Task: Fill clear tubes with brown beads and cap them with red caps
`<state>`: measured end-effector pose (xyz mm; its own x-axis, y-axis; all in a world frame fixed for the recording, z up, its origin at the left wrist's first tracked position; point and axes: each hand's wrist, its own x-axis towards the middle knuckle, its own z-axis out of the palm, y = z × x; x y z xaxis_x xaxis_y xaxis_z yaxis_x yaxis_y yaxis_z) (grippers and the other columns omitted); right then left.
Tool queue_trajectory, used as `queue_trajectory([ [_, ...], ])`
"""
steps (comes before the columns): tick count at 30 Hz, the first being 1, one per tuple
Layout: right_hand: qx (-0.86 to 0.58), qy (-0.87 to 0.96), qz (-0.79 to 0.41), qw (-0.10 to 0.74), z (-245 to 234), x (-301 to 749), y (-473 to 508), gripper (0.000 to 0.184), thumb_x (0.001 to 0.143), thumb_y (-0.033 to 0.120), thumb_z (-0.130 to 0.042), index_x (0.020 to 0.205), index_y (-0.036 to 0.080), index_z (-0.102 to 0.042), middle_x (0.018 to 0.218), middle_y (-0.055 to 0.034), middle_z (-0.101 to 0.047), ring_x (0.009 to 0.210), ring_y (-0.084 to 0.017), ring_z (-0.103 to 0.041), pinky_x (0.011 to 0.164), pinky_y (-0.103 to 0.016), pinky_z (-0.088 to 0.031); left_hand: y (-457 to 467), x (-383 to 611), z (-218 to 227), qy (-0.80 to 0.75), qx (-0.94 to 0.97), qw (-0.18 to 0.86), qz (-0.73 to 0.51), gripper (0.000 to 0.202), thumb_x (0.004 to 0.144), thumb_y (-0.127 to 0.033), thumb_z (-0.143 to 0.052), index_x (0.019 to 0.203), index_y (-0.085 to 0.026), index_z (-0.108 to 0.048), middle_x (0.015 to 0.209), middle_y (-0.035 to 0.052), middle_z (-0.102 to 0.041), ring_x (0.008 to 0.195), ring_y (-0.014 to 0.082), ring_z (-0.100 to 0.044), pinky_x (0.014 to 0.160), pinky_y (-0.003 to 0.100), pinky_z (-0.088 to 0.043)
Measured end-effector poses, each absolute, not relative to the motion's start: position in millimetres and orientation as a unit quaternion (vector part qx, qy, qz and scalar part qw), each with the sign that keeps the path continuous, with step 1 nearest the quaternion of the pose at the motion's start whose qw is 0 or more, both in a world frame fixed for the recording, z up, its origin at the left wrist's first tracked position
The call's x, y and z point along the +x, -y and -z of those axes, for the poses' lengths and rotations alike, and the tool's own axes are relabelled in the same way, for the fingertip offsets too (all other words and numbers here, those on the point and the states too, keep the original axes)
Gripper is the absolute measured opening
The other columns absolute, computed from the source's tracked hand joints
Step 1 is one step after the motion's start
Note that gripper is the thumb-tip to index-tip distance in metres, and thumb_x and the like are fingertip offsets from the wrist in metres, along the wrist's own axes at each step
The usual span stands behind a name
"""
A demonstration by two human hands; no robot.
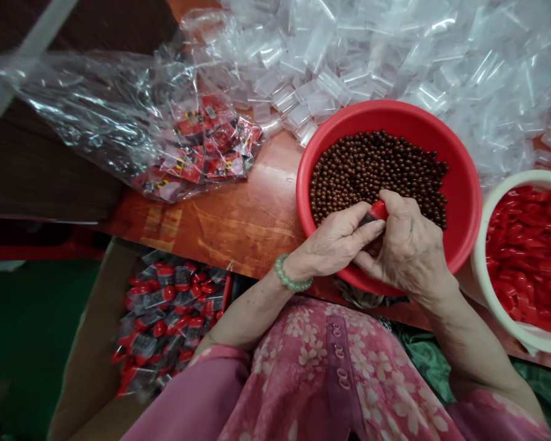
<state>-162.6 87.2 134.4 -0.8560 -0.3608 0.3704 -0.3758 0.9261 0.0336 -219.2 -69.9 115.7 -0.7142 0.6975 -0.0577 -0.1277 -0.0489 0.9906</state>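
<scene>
Over the near side of a red plastic bowl (pixel 459 177), both my hands meet around one small clear plastic container (pixel 370 217) with a red cap (pixel 379 209). My left hand (pixel 337 242), a green bead bracelet at its wrist, is closed on the container's body. The fingers of my right hand (pixel 411 245) are closed at the red cap, and part of their grip is hidden behind the knuckles. Below them, small round brown balls (pixel 376 165) lie heaped in the bowl.
A white tub (pixel 482 245) of red caps (pixel 528 257) stands at right. Clear empty containers (pixel 330 86) are piled behind the bowl. A clear bag (pixel 119 110) holding red packets (pixel 188 162) lies left. Below the table edge, a cardboard box (pixel 87 349) holds capped containers (pixel 165 312).
</scene>
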Motion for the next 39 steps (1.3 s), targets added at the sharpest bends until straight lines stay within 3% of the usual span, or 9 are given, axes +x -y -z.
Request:
queue_trajectory([
  [4,0.181,0.966,0.01,0.187,-127.6,-165.5,-93.3,0.064,0.098,0.044,-0.041,0.149,0.006,-0.032,0.105,-0.0173,-0.063,0.083,-0.026,-0.063,0.066,-0.038,-0.053,68.7,-219.9,-114.9,-0.628,0.231,0.304,-0.679,0.032,0.102,-0.048,-0.053,0.084,-0.02,-0.053,0.082,0.0006,-0.058,0.078,0.0151,-0.052,0.071,0.03,-0.046],
  [11,0.192,0.961,-0.008,0.198,-125.5,-165.4,-96.1,0.064,0.098,0.051,-0.045,0.144,0.007,-0.038,0.094,-0.0135,-0.063,0.073,-0.024,-0.063,0.06,-0.036,-0.051,68.8,-220.6,-114.1,-0.646,0.243,0.313,-0.652,0.029,0.1,-0.045,-0.055,0.085,-0.02,-0.053,0.082,0.0003,-0.058,0.078,0.0152,-0.052,0.075,0.031,-0.047],
  [15,0.198,0.959,-0.043,0.198,-125.9,-162.1,-95.9,0.078,0.095,0.055,-0.054,0.152,0.006,-0.031,0.118,-0.0213,-0.065,0.098,-0.03,-0.068,0.076,-0.041,-0.06,66.9,-220.6,-114.4,-0.625,0.243,0.304,-0.676,0.027,0.098,-0.043,-0.058,0.086,-0.019,-0.055,0.082,0.0001,-0.057,0.079,0.0145,-0.051,0.075,0.03,-0.047],
  [19,0.162,0.959,-0.042,0.228,-122.7,-158.3,-90.0,0.082,0.093,0.048,-0.057,0.156,0.006,-0.026,0.137,-0.0252,-0.059,0.123,-0.035,-0.062,0.092,-0.047,-0.06,62.8,-218.2,-113.8,-0.612,0.204,0.292,-0.706,0.032,0.097,-0.046,-0.06,0.082,-0.019,-0.053,0.08,-0.0003,-0.055,0.077,0.0132,-0.05,0.07,0.028,-0.045],
  [27,0.149,0.947,-0.094,0.27,-110.2,-162.7,-85.5,0.064,0.084,0.038,-0.059,0.139,0.01,-0.041,0.112,-0.0167,-0.062,0.098,-0.03,-0.061,0.079,-0.044,-0.059,60.7,-215.6,-115.0,-0.628,0.183,0.286,-0.7,0.025,0.099,-0.034,-0.056,0.081,-0.018,-0.051,0.079,-0.0012,-0.056,0.074,0.011,-0.051,0.07,0.025,-0.045],
  [39,0.17,0.95,-0.064,0.255,-111.7,-168.5,-88.2,0.05,0.088,0.039,-0.051,0.13,0.013,-0.042,0.096,-0.0114,-0.054,0.088,-0.03,-0.055,0.075,-0.044,-0.052,64.6,-214.0,-114.7,-0.62,0.198,0.28,-0.705,0.027,0.099,-0.041,-0.057,0.083,-0.02,-0.049,0.082,0.0002,-0.056,0.077,0.0137,-0.051,0.071,0.028,-0.048],
])
